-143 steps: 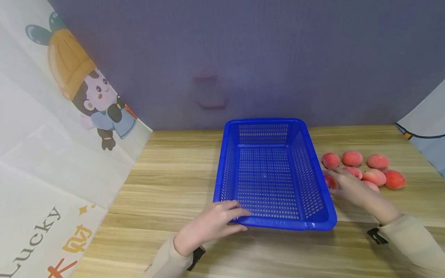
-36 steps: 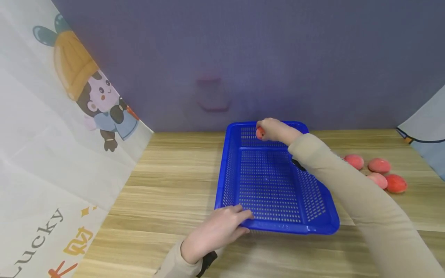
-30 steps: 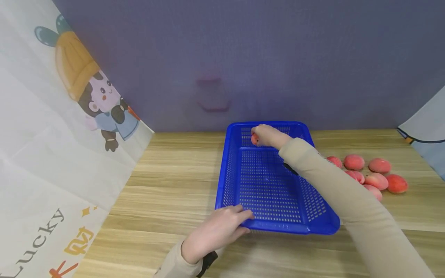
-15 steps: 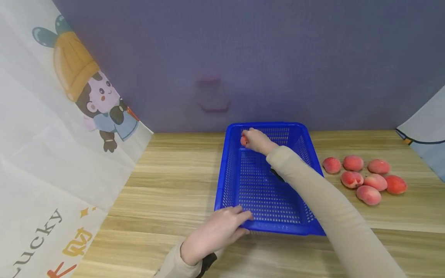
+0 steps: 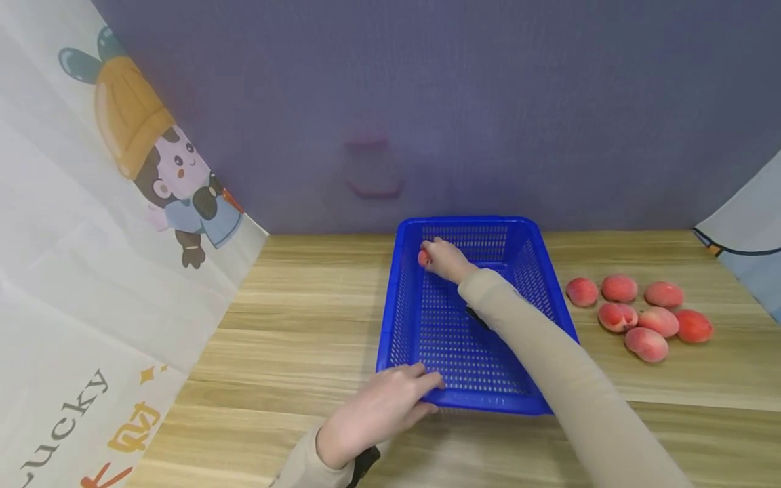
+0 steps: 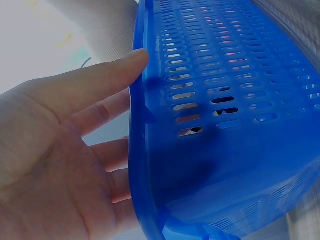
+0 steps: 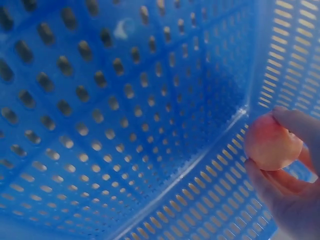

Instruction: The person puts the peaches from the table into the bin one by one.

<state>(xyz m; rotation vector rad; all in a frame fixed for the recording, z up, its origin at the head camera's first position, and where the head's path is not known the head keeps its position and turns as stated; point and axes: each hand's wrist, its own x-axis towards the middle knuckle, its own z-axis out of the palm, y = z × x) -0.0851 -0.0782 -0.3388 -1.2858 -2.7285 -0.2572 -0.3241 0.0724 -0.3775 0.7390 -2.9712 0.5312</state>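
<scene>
**Inside the blue basket (image 5: 482, 401), near its far left corner — the peach (image 5: 424, 258) is in your right hand (image 5: 448, 259)**

By the far edge of the tabletop (image 5: 305, 291), about midway along it, the basket stands close to the grey partition (image 5: 488, 102). You have the peach inside it, just beside the left wall and near where that wall, the far wall and the floor meet. The relation that counts is peach to floor: the floor lies below it, but I cannot tell from these views whether the two touch.

Your right fingers (image 7: 295, 122) are clamped on the peach; in the right wrist view one digit lies over it and another under it. In the head view it shows past your fingertips on their left, facing the basket's left wall. Its outline looks nearly round close up and your fingers cover part of it, so you cannot read a long axis.

Your right hand is plainly the nearer one, its sleeve (image 5: 549, 339) slanting in over the basket's right rim. Your left hand (image 5: 387, 400) grips the near rim close to its left corner, thumb on the outer side — well apart from the peach. Seven other peaches (image 5: 659, 321) lie right of the basket, toward the tabletop's right edge, with neither hand touching them.
</scene>
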